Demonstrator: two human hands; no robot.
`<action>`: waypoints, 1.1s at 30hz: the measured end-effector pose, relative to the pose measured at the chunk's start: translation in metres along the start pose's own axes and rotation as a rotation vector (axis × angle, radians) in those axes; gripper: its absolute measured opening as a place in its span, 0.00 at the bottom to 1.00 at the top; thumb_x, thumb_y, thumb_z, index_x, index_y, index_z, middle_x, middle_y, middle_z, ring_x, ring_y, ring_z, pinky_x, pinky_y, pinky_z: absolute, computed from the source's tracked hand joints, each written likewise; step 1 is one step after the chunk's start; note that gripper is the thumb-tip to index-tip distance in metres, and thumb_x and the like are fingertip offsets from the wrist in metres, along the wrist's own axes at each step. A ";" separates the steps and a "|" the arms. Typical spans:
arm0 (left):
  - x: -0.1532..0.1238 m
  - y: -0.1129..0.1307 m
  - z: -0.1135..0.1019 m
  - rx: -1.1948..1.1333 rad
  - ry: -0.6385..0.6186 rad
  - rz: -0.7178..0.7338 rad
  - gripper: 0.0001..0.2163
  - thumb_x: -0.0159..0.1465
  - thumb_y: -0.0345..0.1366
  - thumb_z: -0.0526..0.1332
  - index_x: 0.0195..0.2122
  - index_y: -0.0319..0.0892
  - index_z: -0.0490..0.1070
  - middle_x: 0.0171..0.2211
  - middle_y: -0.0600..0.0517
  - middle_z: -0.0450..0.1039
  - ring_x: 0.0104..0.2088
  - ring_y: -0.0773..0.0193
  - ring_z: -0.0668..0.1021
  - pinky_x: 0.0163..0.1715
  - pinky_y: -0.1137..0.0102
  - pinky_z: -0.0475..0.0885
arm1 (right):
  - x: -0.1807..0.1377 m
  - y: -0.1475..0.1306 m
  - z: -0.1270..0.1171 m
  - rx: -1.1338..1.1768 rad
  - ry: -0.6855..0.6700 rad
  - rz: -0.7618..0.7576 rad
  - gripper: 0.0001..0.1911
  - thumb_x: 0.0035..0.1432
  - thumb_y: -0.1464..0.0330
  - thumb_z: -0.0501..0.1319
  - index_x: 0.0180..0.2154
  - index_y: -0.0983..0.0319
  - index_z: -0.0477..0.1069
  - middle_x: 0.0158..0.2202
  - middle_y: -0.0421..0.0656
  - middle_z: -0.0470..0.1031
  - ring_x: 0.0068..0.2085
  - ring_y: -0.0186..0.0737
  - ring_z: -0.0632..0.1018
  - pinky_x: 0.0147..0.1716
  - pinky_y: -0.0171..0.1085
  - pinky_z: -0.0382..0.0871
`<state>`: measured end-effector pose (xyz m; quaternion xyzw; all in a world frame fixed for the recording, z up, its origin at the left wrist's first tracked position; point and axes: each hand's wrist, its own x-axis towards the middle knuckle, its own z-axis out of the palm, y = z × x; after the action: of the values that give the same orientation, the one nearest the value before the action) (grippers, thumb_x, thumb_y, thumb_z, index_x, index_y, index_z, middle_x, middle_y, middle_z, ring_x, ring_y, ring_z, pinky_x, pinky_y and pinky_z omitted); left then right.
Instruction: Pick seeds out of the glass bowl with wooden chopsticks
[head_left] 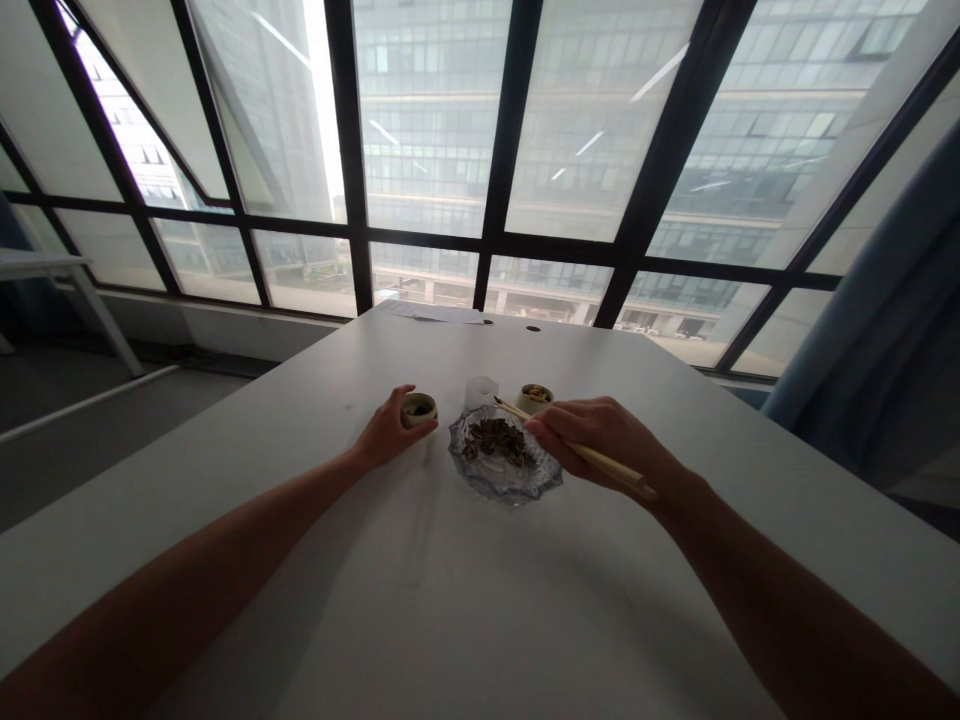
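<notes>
My left hand (388, 430) is wrapped around a small pale cup (418, 409) on the white table, with something dark inside it. In my right hand (604, 440) is a pair of wooden chopsticks (607, 466), their tips pointing left above the far rim of a clear glass dish (506, 490). A pile of dark striped seeds (496, 440), perhaps sunflower seeds, lies in that dish. I cannot make out anything held at the chopstick tips. Beyond my right fingers stands a second small cup (535, 396) with yellowish-brown pieces in it.
A translucent cup (481, 392) stands just behind the glass dish. Sheets of paper (442, 314) lie at the far edge of the white table (465, 610). Large windows rise beyond it, a blue curtain (862, 330) hangs at right, and another white table (45, 262) is at left.
</notes>
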<state>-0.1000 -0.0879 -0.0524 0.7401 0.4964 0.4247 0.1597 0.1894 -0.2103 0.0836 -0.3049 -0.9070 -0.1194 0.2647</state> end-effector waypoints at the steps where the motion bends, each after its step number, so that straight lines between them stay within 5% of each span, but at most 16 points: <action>1: 0.000 -0.001 0.000 -0.001 -0.001 0.000 0.34 0.55 0.52 0.68 0.59 0.42 0.61 0.47 0.43 0.78 0.44 0.54 0.81 0.48 0.58 0.76 | 0.000 0.000 0.000 0.020 0.020 0.006 0.26 0.73 0.60 0.48 0.23 0.61 0.67 0.17 0.40 0.68 0.15 0.29 0.66 0.16 0.32 0.57; 9: 0.025 0.021 -0.009 0.128 0.054 0.139 0.34 0.57 0.54 0.65 0.60 0.43 0.61 0.59 0.39 0.70 0.57 0.48 0.75 0.56 0.52 0.69 | -0.009 0.029 0.005 0.373 0.323 0.460 0.27 0.67 0.49 0.54 0.26 0.62 0.72 0.18 0.41 0.74 0.17 0.34 0.74 0.17 0.32 0.69; 14: 0.065 0.070 0.013 0.368 -0.151 0.121 0.34 0.61 0.55 0.62 0.63 0.42 0.59 0.59 0.39 0.71 0.59 0.44 0.73 0.59 0.50 0.65 | -0.012 0.044 0.010 0.525 0.481 0.699 0.31 0.57 0.40 0.59 0.27 0.63 0.73 0.17 0.41 0.73 0.14 0.34 0.73 0.12 0.31 0.68; 20: 0.097 0.091 0.057 0.446 -0.381 -0.028 0.39 0.58 0.50 0.66 0.66 0.39 0.53 0.55 0.35 0.74 0.55 0.44 0.77 0.53 0.56 0.71 | -0.015 0.048 0.010 0.528 0.529 0.706 0.30 0.59 0.42 0.59 0.27 0.63 0.74 0.16 0.41 0.73 0.14 0.33 0.72 0.11 0.30 0.67; 27: 0.094 0.075 0.062 0.274 -0.181 0.394 0.35 0.55 0.34 0.69 0.63 0.43 0.58 0.57 0.40 0.72 0.58 0.46 0.73 0.57 0.54 0.70 | -0.018 0.046 0.013 0.400 0.648 0.651 0.28 0.65 0.46 0.55 0.28 0.62 0.75 0.18 0.43 0.75 0.16 0.35 0.75 0.15 0.32 0.71; 33: 0.088 0.068 0.060 0.187 -0.152 0.385 0.36 0.54 0.36 0.70 0.63 0.42 0.57 0.54 0.40 0.73 0.55 0.45 0.75 0.55 0.52 0.71 | -0.013 0.049 0.042 0.408 0.651 0.645 0.27 0.66 0.47 0.54 0.28 0.61 0.75 0.20 0.43 0.76 0.18 0.36 0.76 0.19 0.35 0.73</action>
<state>0.0009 -0.0315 -0.0014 0.8627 0.3696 0.3426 0.0434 0.2113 -0.1624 0.0446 -0.4589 -0.6418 0.0595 0.6115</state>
